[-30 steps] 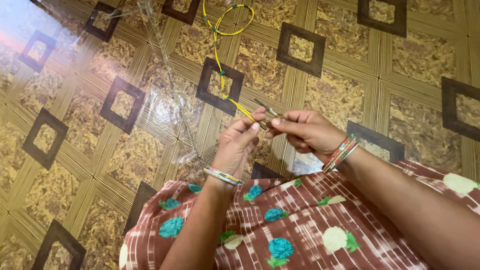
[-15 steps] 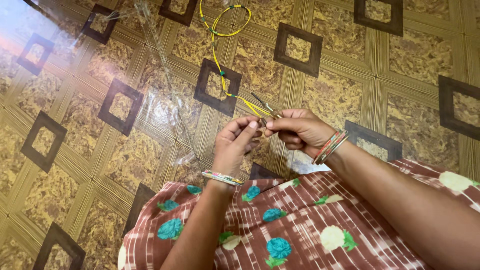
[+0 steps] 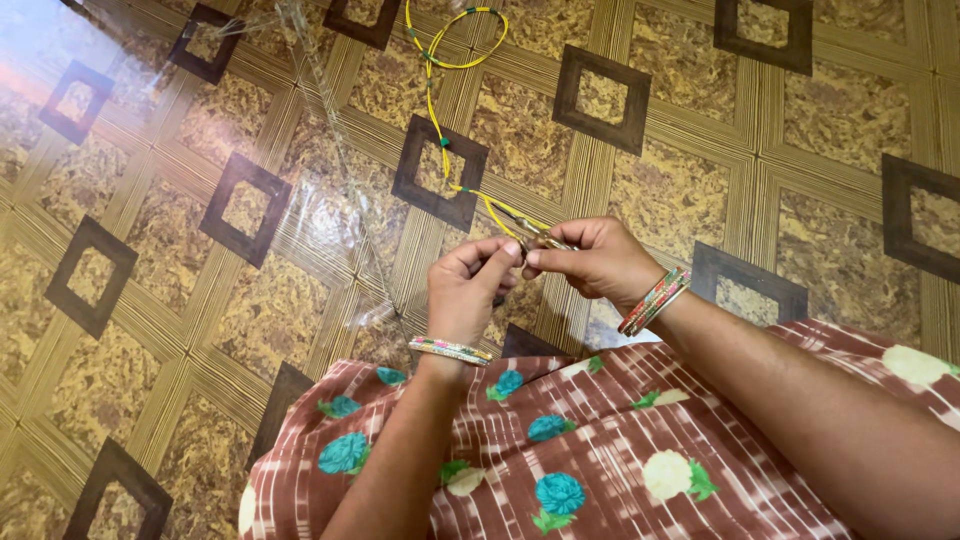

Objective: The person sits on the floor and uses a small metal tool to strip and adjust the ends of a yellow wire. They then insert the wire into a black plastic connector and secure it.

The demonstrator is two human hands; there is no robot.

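Head view: yellow cord [image 3: 432,110] runs from a loop near the top edge down across the patterned floor [image 3: 800,140] to both hands. Left hand [image 3: 465,290] and right hand [image 3: 600,262] meet fingertip to fingertip, fingers closed, pinching the cord's near end. Bangles [image 3: 655,300] on the right wrist. Clear plastic sheet [image 3: 330,200] lies left. Floral brown cloth [image 3: 560,450] covers the lap.

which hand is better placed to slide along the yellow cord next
Probably the left hand: its fingertips only pinch near the cord's end, while the right hand grips the yellow cord and a small metal tool, so it looks busier anchoring.
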